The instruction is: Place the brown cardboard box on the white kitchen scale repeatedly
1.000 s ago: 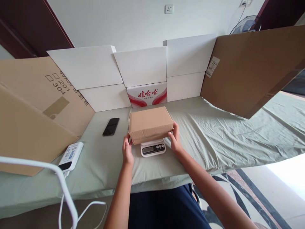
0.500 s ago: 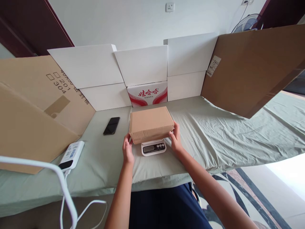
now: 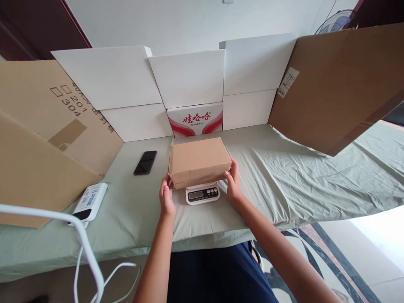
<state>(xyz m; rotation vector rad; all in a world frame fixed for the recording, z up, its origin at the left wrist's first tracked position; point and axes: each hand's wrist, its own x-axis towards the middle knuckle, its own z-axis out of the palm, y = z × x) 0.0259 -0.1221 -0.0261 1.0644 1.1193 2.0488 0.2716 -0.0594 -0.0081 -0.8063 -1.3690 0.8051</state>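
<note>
A brown cardboard box [image 3: 199,158] sits over a white digital kitchen scale [image 3: 203,194], covering most of its top. Only the scale's front panel with a small display and several buttons shows; I cannot make out any reading. My left hand [image 3: 166,197] grips the box's lower left front corner, thumb in front and fingers at the side. On the other end, my right hand [image 3: 232,182] has its thumb on the front face and its fingers round the right side. Whether the box's underside fully rests on the scale is hidden.
A black phone [image 3: 145,163] lies left of the box. Farther left is a white power bank [image 3: 91,202] with a white cable [image 3: 90,252]. White boxes [image 3: 189,80] stand along the back, and large cardboard panels [image 3: 334,88] flank both sides. A green cloth [image 3: 303,176] covers the surface.
The view has tilted down slightly, so the background sits higher in the picture. Both hands keep their hold, and the box stays over the scale with no clear movement.
</note>
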